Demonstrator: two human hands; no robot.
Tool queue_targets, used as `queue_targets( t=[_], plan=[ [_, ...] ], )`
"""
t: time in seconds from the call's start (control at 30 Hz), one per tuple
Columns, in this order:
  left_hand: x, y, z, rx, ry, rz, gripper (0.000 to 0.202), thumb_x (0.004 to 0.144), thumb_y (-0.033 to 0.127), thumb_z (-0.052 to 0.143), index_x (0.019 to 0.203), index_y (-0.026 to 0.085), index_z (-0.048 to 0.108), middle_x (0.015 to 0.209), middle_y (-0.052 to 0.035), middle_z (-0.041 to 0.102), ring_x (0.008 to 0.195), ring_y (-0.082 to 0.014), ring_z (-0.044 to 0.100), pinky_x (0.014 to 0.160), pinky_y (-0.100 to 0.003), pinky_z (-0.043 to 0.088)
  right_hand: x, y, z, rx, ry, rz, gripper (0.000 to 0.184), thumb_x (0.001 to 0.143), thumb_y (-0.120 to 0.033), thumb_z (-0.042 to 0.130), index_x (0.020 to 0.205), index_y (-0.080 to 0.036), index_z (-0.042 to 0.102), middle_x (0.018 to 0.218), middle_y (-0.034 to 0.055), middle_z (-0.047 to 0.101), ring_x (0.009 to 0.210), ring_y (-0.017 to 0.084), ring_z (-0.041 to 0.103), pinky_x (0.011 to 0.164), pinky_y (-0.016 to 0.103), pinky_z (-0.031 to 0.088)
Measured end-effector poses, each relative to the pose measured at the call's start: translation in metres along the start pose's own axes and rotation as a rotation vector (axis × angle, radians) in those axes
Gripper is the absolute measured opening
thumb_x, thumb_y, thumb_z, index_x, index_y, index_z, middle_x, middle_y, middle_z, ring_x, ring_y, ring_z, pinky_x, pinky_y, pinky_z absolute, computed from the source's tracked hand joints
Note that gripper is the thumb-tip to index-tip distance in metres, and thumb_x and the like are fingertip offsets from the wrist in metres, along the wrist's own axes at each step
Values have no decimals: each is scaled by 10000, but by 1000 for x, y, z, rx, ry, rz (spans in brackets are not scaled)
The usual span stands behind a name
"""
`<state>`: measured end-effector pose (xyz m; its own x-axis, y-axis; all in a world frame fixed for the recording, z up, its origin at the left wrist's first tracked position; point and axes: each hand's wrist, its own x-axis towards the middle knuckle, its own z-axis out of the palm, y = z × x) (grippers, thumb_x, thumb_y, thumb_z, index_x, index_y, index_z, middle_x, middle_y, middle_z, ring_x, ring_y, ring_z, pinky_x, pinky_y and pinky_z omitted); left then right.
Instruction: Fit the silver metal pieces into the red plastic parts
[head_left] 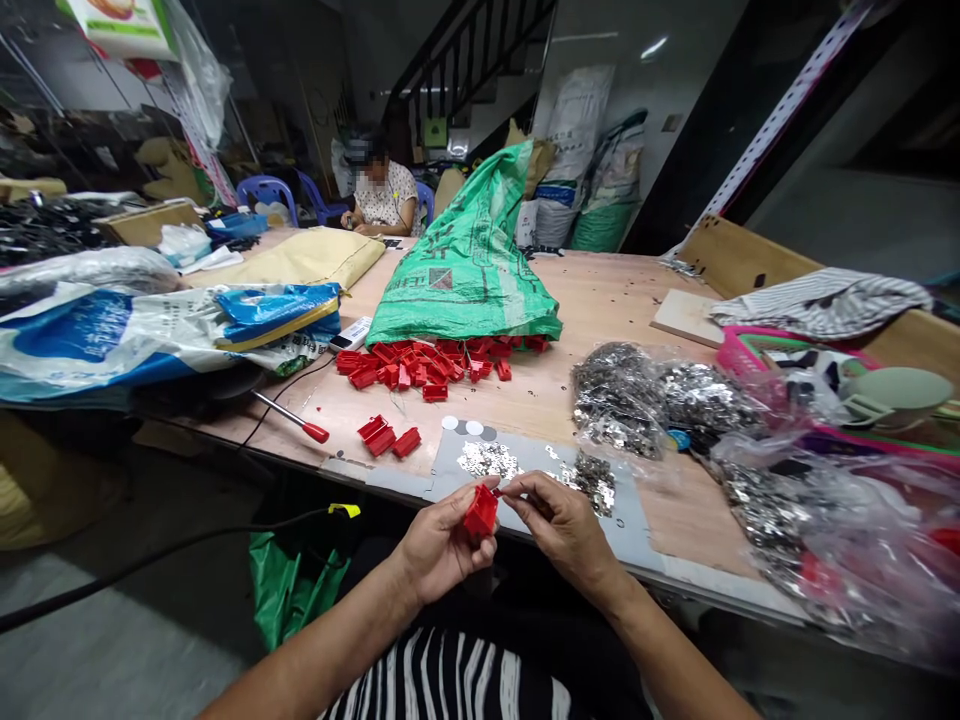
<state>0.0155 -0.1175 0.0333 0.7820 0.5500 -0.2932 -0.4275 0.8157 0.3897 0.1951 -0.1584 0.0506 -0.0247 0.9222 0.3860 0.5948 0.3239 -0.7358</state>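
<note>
Just off the table's front edge, my left hand (447, 545) is closed around a small red plastic housing (481, 511), its hollow side showing. My right hand (559, 520) pinches at the housing's upper right edge; what its fingertips hold is too small to make out. Beyond both hands lies a grey mat (637, 520) with a pile of small shiny metal pieces (487, 459) and a darker heap of metal clips (594, 482). A few red housings (376, 436) sit left of the mat. Many more red housings (405, 365) spill from the green woven sack (465, 260).
Clear bags of metal parts (622, 400) and a pink basket (750, 350) stand on the right. A red-tipped lever (315, 432) juts out at left, near blue-white sacks (112, 335). Across the table sits another person (386, 195).
</note>
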Motion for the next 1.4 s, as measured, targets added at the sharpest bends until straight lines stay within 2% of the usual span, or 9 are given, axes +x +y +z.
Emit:
queue_targets(
  t=[0.3, 0.4, 0.67, 0.87, 1.0, 1.27, 1.4],
  plan=[
    [4, -8, 0, 25, 15, -15, 296, 866, 262, 564, 1130, 141, 618, 731, -60, 619, 568, -105, 577, 523, -189, 457, -1, -6, -1, -22, -105, -73, 161, 927, -214, 463, 898, -226, 621, 861, 65, 665, 800, 185, 621, 720, 308, 502],
    [4, -10, 0, 48, 28, -7, 302, 863, 261, 567, 1127, 126, 621, 708, -54, 609, 546, -100, 565, 498, -185, 446, -3, -7, -1, -9, -126, -77, 158, 930, -194, 461, 922, -227, 615, 876, 60, 657, 819, 180, 616, 741, 304, 497],
    [4, -14, -4, 76, 41, -50, 340, 854, 286, 583, 1147, 112, 602, 677, -47, 600, 481, -95, 552, 457, -187, 405, -8, -10, 4, 57, -121, 26, 156, 922, -230, 479, 850, -214, 617, 811, 42, 616, 765, 173, 589, 716, 286, 472],
    [1, -17, -9, 76, 14, -23, 426, 860, 304, 576, 1254, 147, 529, 692, -46, 605, 469, -87, 539, 457, -184, 384, -13, -6, -6, 181, -232, 188, 270, 932, -376, 465, 880, -209, 672, 835, 38, 620, 802, 174, 582, 750, 279, 461],
    [-1, -16, -9, 114, -23, -9, 416, 875, 326, 555, 1265, 193, 497, 682, -28, 584, 463, -77, 517, 445, -171, 362, -13, 0, -10, 216, -159, 276, 262, 897, -408, 507, 949, -206, 665, 849, 28, 643, 759, 166, 579, 720, 274, 463],
    [3, -20, -9, 124, -60, 12, 235, 887, 323, 532, 1096, 215, 524, 713, -15, 582, 467, -71, 511, 431, -161, 348, -15, -3, 0, 107, -143, 190, 144, 869, -312, 559, 835, -210, 655, 779, 20, 632, 656, 149, 534, 620, 255, 427],
    [2, -19, -8, 108, -64, 12, 227, 884, 319, 538, 1085, 215, 520, 718, -13, 584, 477, -69, 524, 440, -158, 351, -16, -2, 0, 164, -165, 248, 139, 874, -323, 553, 850, -207, 625, 780, 11, 608, 680, 145, 526, 638, 251, 426]
  ],
)
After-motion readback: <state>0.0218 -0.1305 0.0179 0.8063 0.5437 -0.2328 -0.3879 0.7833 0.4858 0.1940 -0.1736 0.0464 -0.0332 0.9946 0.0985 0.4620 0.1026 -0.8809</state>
